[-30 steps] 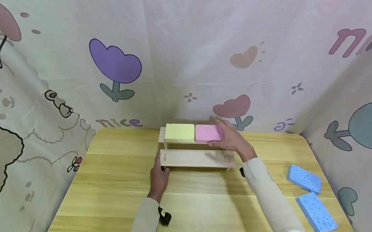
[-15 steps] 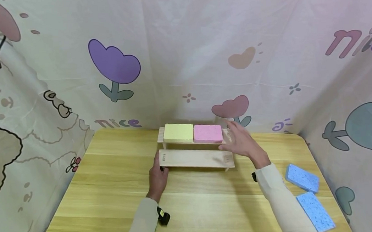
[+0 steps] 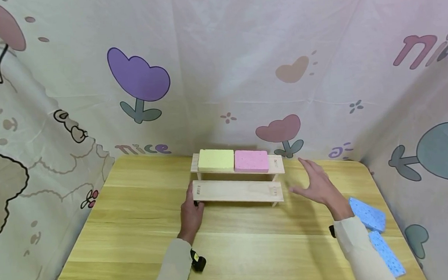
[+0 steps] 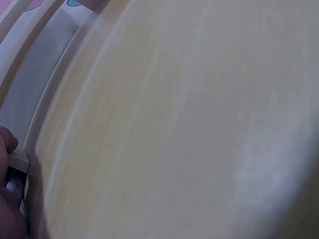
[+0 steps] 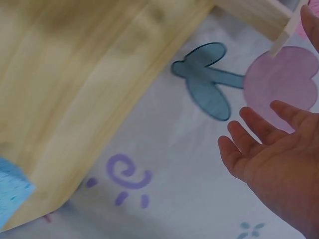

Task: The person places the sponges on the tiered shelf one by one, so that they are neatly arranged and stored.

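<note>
A small two-tier wooden shelf (image 3: 238,190) stands at the back of the table in the head view. On its upper tier a yellow sponge (image 3: 216,160) and a pink sponge (image 3: 251,161) lie side by side, with bare wood at the right end. My left hand (image 3: 191,217) grips the left end of the lower tier; the left wrist view catches its fingertips (image 4: 11,141) around the shelf's corner. Held in the air right of the shelf, my right hand (image 3: 317,185) has spread fingers and holds nothing. The right wrist view shows its palm (image 5: 286,174) bare.
Two blue sponges, a farther one (image 3: 368,214) and a nearer one (image 3: 386,254), lie at the table's right side, partly behind the right forearm. A printed cloth (image 3: 220,71) hangs along the back and side edges of the wooden table (image 3: 137,231).
My right hand has let go of the pink sponge and moved right, away from the shelf toward the blue sponges. The left hand and both shelf sponges have stayed in place.
</note>
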{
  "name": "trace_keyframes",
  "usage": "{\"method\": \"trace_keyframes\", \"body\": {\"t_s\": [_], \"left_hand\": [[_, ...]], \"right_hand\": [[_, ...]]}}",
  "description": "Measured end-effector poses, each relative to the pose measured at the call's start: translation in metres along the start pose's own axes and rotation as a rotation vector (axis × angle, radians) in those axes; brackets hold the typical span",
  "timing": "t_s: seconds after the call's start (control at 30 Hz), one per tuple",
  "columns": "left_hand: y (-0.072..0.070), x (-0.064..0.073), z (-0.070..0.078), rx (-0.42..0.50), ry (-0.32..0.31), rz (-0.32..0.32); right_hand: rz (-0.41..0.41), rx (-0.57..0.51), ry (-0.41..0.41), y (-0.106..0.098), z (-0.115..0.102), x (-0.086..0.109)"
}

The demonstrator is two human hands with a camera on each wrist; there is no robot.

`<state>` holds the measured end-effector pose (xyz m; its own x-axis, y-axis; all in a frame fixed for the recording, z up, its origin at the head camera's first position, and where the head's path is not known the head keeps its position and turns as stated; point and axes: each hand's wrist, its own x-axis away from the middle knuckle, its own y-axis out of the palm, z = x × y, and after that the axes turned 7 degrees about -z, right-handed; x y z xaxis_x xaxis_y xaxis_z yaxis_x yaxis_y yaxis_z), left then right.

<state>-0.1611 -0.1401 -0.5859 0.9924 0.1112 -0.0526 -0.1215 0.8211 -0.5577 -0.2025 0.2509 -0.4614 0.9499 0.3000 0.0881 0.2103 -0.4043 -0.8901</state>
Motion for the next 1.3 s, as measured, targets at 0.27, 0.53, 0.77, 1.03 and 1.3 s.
{"method": "trace_keyframes", "body": {"t_s": [0.27,0.53,0.77,1.03,1.3], "left_hand": [[0.001,0.0,-0.002,0.008,0.013,0.01],[0.001,0.0,0.0,0.009,0.0,0.006],[0.0,0.0,0.001,0.02,-0.006,-0.002],[0.0,0.001,0.002,0.04,0.0,-0.01],[0.001,0.0,0.0,0.04,0.008,-0.009]], "right_hand": [[-0.025,-0.013,0.107,0.001,0.032,0.026],[-0.041,-0.014,0.157,-0.004,0.055,0.047],[-0.073,-0.015,0.219,-0.001,0.079,0.064],[-0.106,-0.019,0.287,0.0,0.102,0.082],[-0.113,0.022,0.388,0.006,0.121,0.092]]}}
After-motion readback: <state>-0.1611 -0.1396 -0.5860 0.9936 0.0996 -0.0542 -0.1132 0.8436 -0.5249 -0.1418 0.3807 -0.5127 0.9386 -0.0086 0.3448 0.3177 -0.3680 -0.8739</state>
